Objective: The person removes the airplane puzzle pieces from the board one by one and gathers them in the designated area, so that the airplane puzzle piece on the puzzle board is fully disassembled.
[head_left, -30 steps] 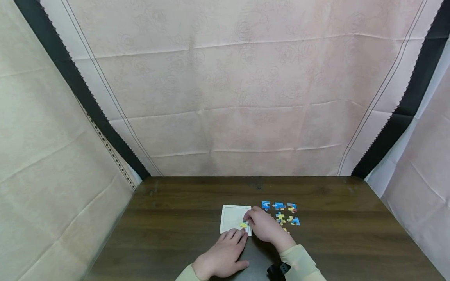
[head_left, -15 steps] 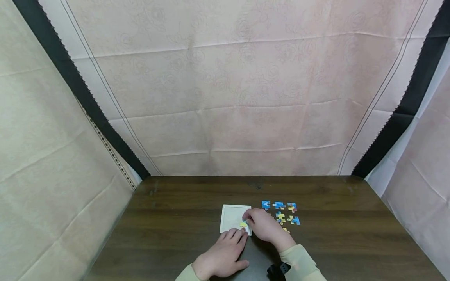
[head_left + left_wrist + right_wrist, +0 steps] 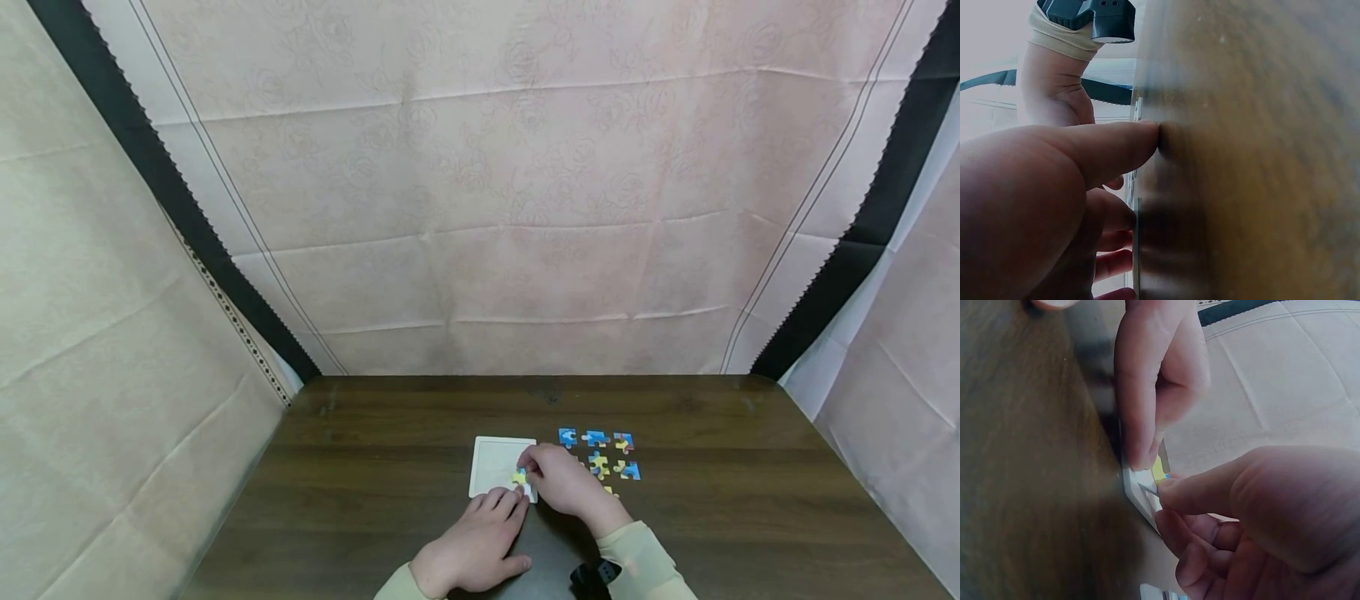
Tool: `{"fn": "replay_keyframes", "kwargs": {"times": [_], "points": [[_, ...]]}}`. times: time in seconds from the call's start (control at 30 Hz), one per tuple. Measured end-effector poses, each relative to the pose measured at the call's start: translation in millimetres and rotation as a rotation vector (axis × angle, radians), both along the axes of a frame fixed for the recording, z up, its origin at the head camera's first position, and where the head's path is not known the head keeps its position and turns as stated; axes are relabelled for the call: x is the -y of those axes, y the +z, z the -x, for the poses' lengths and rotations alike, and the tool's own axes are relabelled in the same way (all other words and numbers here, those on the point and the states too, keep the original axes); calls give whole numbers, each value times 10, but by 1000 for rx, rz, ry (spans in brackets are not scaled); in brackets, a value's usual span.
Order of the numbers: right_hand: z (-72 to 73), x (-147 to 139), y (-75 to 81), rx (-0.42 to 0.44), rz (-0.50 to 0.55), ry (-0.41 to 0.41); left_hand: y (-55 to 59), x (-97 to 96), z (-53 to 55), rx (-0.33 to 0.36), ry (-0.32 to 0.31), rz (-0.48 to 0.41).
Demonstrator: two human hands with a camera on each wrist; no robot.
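Note:
A white square puzzle tray (image 3: 495, 457) lies on the table. Over its near right corner, my right hand (image 3: 568, 482) pinches a yellow and blue jigsaw piece (image 3: 520, 477) between thumb and index finger. In the right wrist view the pinched piece stands tilted at the tray's rim, partly covered by the thumb; whether it touches the tray floor I cannot tell. My left hand (image 3: 483, 537) lies palm down with fingers extended, its fingertips resting on the tray's near edge beside the piece. The left wrist view shows its thumb (image 3: 1116, 147) along the tabletop.
Several loose blue and yellow jigsaw pieces (image 3: 596, 438) lie in rows right of the tray, some hidden behind my right hand. A brown wooden table (image 3: 375, 467) spreads around, with pale cloth curtain (image 3: 525, 208) behind and at both sides.
The pinched jigsaw piece has turned slightly, so more of its yellow and blue face shows. My right hand moved slightly nearer the tray's front edge earlier; the left hand stays put.

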State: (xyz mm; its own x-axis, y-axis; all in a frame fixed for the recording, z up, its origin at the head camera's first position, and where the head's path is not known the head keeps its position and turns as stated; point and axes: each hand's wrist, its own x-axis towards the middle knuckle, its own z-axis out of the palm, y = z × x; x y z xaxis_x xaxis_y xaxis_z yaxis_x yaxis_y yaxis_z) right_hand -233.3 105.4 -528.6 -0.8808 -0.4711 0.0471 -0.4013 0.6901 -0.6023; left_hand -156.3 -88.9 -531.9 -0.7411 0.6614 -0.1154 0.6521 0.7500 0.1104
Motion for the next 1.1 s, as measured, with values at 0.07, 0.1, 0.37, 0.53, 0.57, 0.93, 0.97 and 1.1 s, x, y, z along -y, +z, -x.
{"fn": "replay_keyframes", "kwargs": {"times": [0.07,0.1,0.37,0.53,0.57,0.93,0.97,1.1], "points": [[-1,1,7,1,4,10,-8,3,-4,-6,0,3],[-1,0,11,2,8,14,-10,4,-4,-5,1,3],[-12,-26,31,36,59,13,8,9,-5,20,8,5],[-3,-34,30,53,68,-5,20,4,-7,6,5,6],[0,-38,26,57,69,-9,24,4,-9,5,4,6],[-5,-63,29,70,87,-32,18,-1,-13,-5,4,6],[-6,-67,35,69,91,-41,12,0,-14,-12,3,7],[-2,-105,80,43,111,-104,10,8,-34,-34,-1,8]]}}
